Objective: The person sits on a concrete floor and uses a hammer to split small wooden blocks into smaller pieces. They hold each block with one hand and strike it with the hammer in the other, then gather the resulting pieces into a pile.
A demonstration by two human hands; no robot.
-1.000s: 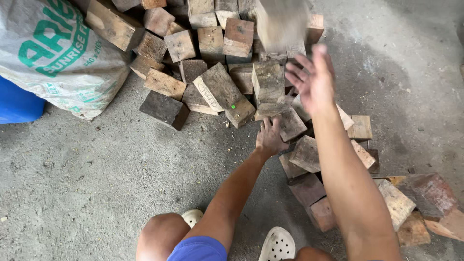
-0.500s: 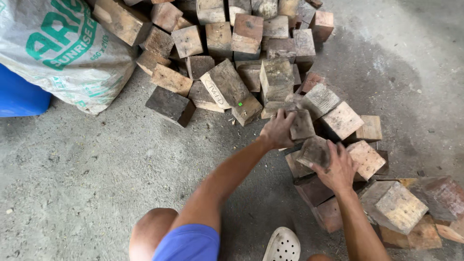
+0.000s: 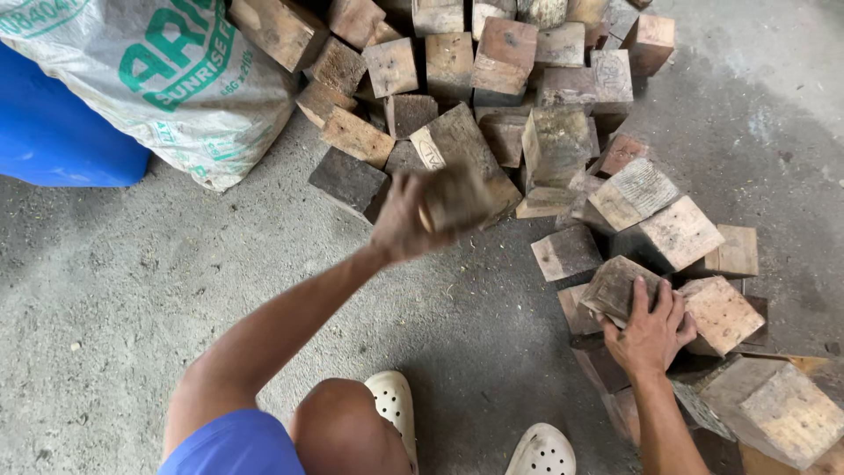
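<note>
1. Small wood block [image 3: 455,199] lifted off the pile, blurred, clasped in left hand [image 3: 406,218]; seemingly mid-sort.
2. Grey-faced block [image 3: 617,286] at pile's near edge, gripped from above by right hand [image 3: 649,329].
3. Next: probably lifting second block clear of neighbouring blocks [image 3: 673,233].
4. Beyond: printed sack [image 3: 167,84], concrete floor [image 3: 132,290].

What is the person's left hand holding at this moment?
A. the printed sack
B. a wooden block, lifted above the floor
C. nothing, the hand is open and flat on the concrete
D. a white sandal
B: the left hand has its fingers closed around a brown wooden block, raised above the concrete floor beside the pile of blocks.
</note>
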